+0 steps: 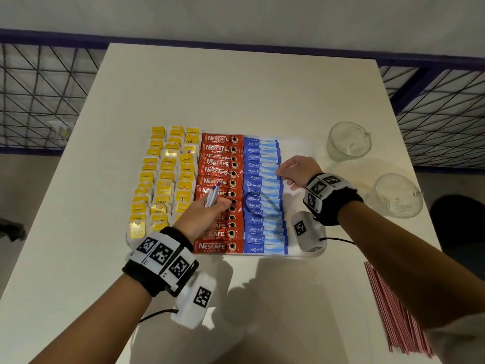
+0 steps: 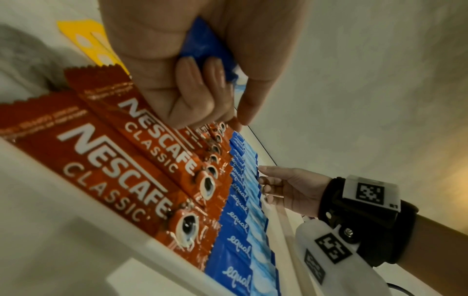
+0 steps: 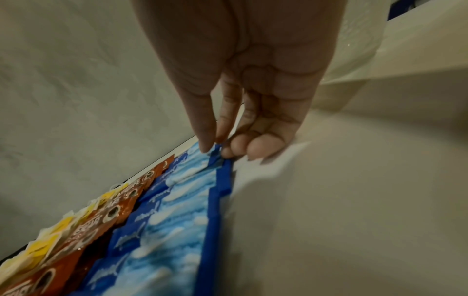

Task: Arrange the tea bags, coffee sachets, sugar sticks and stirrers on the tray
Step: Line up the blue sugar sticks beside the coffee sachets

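My left hand (image 1: 207, 214) hovered above the Nescafe Classic coffee sachets (image 1: 219, 190), its fingers (image 2: 195, 88) curled around a few spare Equal sticks (image 1: 212, 197) whose ends stuck out past my knuckles. My right hand (image 1: 296, 172) reached to the right edge of the column of blue Equal sugar sticks (image 1: 262, 195), thumb and fingertips (image 3: 238, 148) pinching the dark blue end of one stick about midway along the column. The white tray (image 1: 296, 145) lay on the counter (image 1: 236, 88) and carried three groups side by side: yellow-tagged tea bags (image 1: 165, 179) on the left, overlapping red coffee sachets in the middle, overlapping sugar sticks to their right, with a bare strip of tray beyond them. A bundle of red-and-white stirrers (image 1: 393, 308) lay on the counter near my right forearm, off the tray. Two clear glass cups (image 1: 349, 140) stood on the counter to the right of the tray.
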Demonstrator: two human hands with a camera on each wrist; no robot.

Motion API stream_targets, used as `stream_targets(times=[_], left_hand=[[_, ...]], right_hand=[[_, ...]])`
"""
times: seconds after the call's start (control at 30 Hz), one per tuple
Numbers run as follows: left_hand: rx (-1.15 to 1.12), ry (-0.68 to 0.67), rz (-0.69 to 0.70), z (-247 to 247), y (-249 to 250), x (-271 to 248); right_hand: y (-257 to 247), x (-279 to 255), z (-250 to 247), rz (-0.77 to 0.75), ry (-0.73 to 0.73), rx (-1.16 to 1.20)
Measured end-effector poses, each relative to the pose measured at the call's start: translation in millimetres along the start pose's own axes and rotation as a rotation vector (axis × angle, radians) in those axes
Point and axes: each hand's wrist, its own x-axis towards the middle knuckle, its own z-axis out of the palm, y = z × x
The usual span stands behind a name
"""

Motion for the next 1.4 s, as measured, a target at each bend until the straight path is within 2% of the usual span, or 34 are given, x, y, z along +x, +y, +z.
stream_targets(times=[0.17, 0.23, 0.3, 0.43, 0.53, 0.6, 0.67, 0.9, 0.97, 1.17, 1.4], left_hand=[[-0.033, -0.047, -0.021, -1, 2, -2], [-0.074, -0.096, -0.032, 0, 4, -5], [-0.027, -0.153, -0.005, 2, 6, -7], [0.06, -0.278, 0.05, 12, 9, -18], [0.161, -0.316, 0.088, 19, 9, -27], [0.221, -0.326, 0.095, 22, 9, -33], [0.186, -0.33, 0.095, 23, 9, -40], [-0.227, -0.295, -0.018, 16, 3, -47], [-0.261, -0.291, -0.001, 14, 2, -47], [0.003, -0.115, 0.168, 17, -2, -49], [0.121, -0.051, 0.187, 18, -6, -46]], right_hand=[[-2, -10, -6, -0.029, 0.03, 0.038], [-6, -22, -6, -0.074, -0.013, 0.101], [-12, -39, -3, -0.135, -0.115, 0.115], [-21, -72, 8, -0.269, -0.37, -0.093], [-21, -90, 18, -0.336, -0.466, -0.188], [-19, -97, 21, -0.362, -0.448, -0.202], [-19, -103, 19, -0.361, -0.43, -0.144], [-11, -112, 2, -0.312, -0.34, -0.01], [-7, -114, -1, -0.292, -0.324, -0.015], [2, -121, -5, -0.225, -0.321, 0.016], [18, -112, -4, -0.158, -0.237, 0.054]])
